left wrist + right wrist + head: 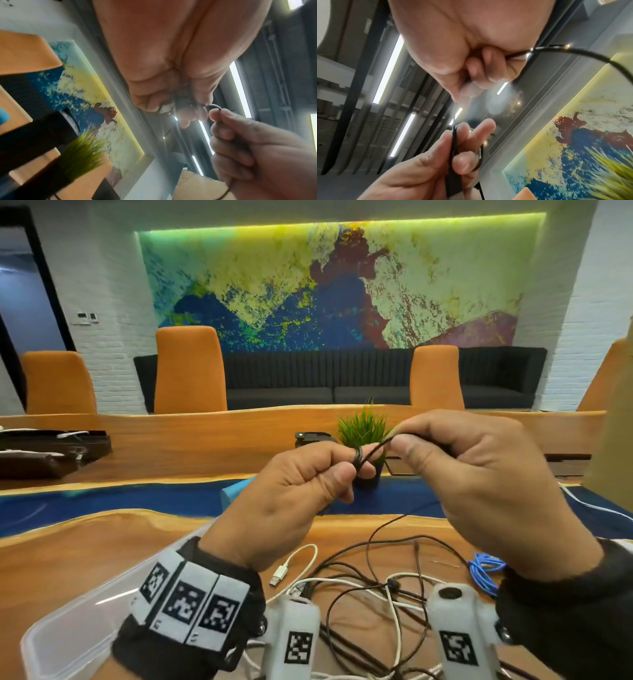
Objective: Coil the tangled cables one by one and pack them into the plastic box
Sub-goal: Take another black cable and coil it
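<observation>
Both hands are raised above the table and share one thin black cable (371, 451). My left hand (356, 463) holds a small coil of it wound round its fingers; the loops (454, 142) show in the right wrist view. My right hand (397, 441) pinches the same cable just to the right, and the rest of the cable (573, 52) trails out of its fist. In the left wrist view the right hand's fingertips (217, 112) pinch the strand beside the left hand (187, 108). A tangle of black and white cables (376, 587) lies on the table below. The clear plastic box (68, 635) sits at the lower left.
A white USB cable (284, 570) and a blue cable (483, 570) lie at the edges of the tangle. A small potted plant (363, 429) stands behind the hands, with a light-blue object (236, 491) to its left. Dark cases (51, 450) lie at the far left.
</observation>
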`<state>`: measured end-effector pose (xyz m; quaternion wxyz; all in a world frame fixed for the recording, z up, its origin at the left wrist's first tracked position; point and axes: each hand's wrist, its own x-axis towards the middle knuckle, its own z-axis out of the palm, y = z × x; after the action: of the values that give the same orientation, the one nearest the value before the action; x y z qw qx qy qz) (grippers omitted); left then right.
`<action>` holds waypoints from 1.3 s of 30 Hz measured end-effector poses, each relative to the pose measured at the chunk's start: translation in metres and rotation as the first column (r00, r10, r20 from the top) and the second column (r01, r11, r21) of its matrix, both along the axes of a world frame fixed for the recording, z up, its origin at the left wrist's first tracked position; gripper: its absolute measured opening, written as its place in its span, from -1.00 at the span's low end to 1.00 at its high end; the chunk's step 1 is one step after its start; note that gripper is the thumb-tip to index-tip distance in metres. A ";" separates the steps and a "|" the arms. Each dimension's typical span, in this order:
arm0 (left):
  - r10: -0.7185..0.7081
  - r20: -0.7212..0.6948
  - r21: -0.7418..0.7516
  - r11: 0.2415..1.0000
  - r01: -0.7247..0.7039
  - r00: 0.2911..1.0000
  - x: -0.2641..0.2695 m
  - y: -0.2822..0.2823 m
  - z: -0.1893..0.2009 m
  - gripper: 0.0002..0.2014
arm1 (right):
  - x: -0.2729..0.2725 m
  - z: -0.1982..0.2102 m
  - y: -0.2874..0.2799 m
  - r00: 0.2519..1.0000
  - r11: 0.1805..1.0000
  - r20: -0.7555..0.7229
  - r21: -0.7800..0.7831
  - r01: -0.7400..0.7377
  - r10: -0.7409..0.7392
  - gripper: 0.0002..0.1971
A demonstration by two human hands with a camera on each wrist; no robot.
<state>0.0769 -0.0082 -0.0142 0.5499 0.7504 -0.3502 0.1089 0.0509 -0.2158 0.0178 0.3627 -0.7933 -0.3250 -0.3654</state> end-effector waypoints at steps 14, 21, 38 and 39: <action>0.036 0.141 0.114 0.992 -0.052 0.989 -0.003 -0.002 0.005 -0.81 | -0.003 -0.005 0.008 0.974 0.949 -0.217 -0.291 -0.122 0.059 -0.78; -0.249 -0.184 -0.141 0.964 0.225 0.951 -0.012 -0.002 0.004 -0.73 | 0.013 -0.010 0.000 0.999 0.985 -0.043 0.171 0.010 -0.003 -0.88; -0.064 -0.148 0.000 0.998 0.065 0.987 -0.016 -0.002 0.010 -0.68 | 0.009 -0.013 0.010 1.000 0.993 -0.003 0.115 -0.018 0.018 -0.90; -0.102 -0.192 -0.025 0.995 0.099 0.976 -0.016 0.000 0.010 -0.66 | 0.012 -0.016 0.011 1.000 0.990 -0.004 0.142 0.012 -0.012 -0.90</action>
<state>0.0605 -0.0087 -0.0047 0.5916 0.7346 -0.3320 0.0101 0.0630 -0.2049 0.0019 0.4164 -0.7682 -0.2928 -0.3883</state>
